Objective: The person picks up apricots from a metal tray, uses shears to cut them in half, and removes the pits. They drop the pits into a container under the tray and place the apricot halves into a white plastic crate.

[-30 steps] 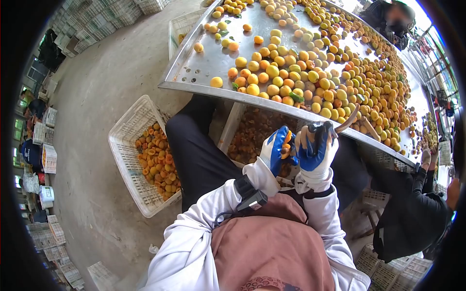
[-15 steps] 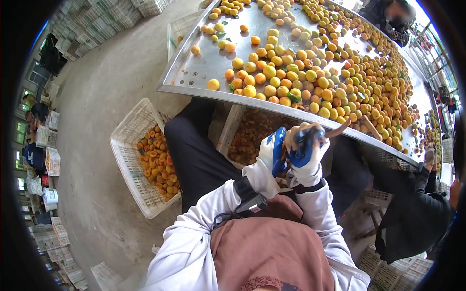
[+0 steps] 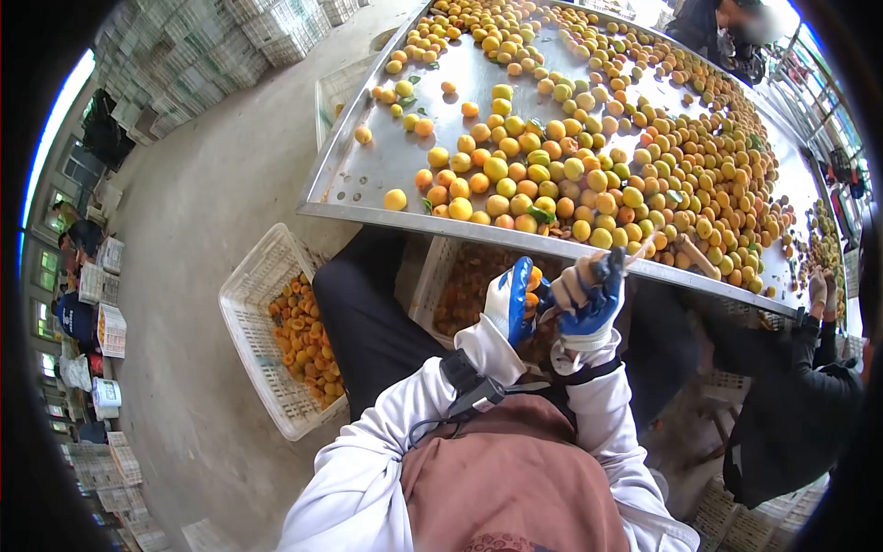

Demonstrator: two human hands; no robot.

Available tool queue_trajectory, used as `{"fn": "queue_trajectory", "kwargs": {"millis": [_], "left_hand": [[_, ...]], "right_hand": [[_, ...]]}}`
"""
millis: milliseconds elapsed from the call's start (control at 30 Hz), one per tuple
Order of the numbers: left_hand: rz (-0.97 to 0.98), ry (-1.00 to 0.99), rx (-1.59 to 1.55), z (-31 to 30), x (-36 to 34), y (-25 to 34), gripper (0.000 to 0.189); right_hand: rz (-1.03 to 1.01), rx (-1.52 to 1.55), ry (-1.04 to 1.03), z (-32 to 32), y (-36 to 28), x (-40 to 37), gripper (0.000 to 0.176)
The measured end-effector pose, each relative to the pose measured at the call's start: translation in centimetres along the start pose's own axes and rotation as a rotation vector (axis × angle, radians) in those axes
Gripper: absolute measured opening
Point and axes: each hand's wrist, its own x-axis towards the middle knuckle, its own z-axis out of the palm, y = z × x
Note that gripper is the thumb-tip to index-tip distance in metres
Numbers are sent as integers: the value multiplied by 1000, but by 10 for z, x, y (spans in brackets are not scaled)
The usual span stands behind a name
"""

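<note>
My left hand [image 3: 511,299], in a white and blue glove, is closed around an orange apricot [image 3: 533,279] that looks split, in front of the table edge. Beside it, my right hand [image 3: 587,293], gloved with the fingertips partly bare, grips a thin tool [image 3: 642,248] with a light brown end that sticks out to the right and is blurred. Whatever part of the tool is inside the fist is hidden. Below the hands, a crate [image 3: 429,284] holds many dark orange apricot pieces.
A metal table [image 3: 359,175] with raised edges bears many whole apricots. A tan stick-like piece [image 3: 697,258] lies at its near edge. A white crate [image 3: 241,313] of apricot halves stands left of my leg. One person [image 3: 782,405] sits at right; another [image 3: 704,28] is across the table.
The right hand has moved slightly away from the left, and orange fruit now shows in the left hand. The view has shifted, so the table appears lower.
</note>
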Motion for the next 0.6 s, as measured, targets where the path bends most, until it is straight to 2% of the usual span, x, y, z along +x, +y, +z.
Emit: {"fn": "queue_trajectory", "kwargs": {"millis": [100, 167, 233, 267, 333, 367, 433, 467, 567, 600], "left_hand": [[-100, 33, 44, 21, -10, 10, 22], [-77, 98, 88, 25, -8, 5, 24], [-59, -22, -3, 24, -8, 5, 27], [-60, -18, -4, 26, -6, 1, 27], [672, 11, 666, 31, -1, -8, 26], [671, 13, 667, 29, 0, -9, 26], [691, 19, 735, 23, 2, -11, 28], [703, 22, 768, 21, 3, -11, 29], [736, 29, 828, 12, 13, -7, 31], [349, 74, 371, 4, 18, -2, 28]], "right_hand": [[-132, -26, 22, 1, -6, 12, 38], [-204, -227, -40, 10, -3, 15, 36], [-248, -318, -11, 16, 8, 12, 35], [-262, -388, 32, 13, 13, 10, 35], [-287, -511, 86, 12, 23, 7, 36], [-286, -509, 87, 12, 21, 9, 36], [-77, -185, 52, 8, 14, 11, 39], [30, 23, 101, 5, 8, 12, 42], [78, 80, -23, -9, 2, 10, 42], [32, 32, 52, -2, 0, 7, 42]]}}
